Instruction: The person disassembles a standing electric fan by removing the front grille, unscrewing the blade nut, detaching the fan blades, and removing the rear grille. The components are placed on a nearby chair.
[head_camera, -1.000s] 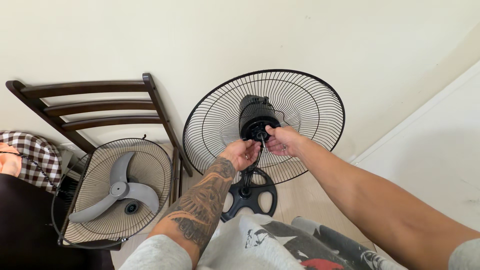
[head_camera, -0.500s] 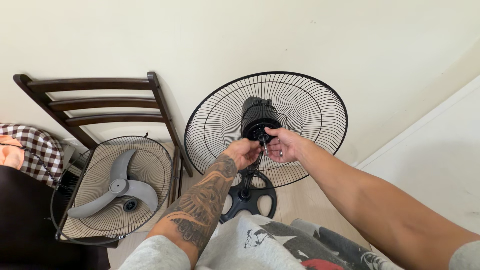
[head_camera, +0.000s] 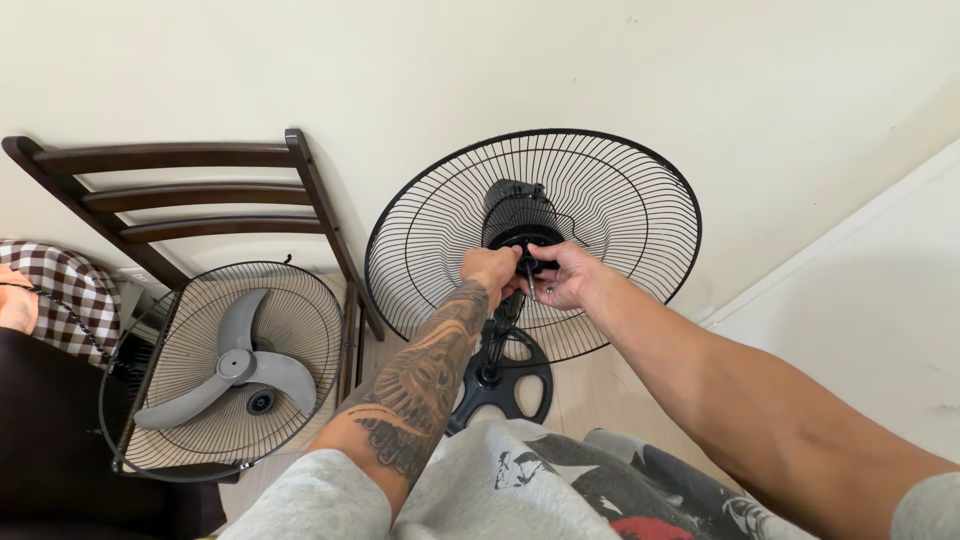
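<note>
Both hands meet at the black motor hub (head_camera: 527, 240) centred in the rear fan guard (head_camera: 620, 210): left hand (head_camera: 490, 270) fingers curled closed against it, right hand (head_camera: 562, 275) pinching the protruding shaft (head_camera: 529, 282) for steadiness.

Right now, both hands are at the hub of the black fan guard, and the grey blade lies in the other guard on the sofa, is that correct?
Not quite: the head view shows the grey blade in a guard resting on the wooden chair, not a sofa. Both hands, left hand and right hand, are at the black fan guard's hub.
</note>
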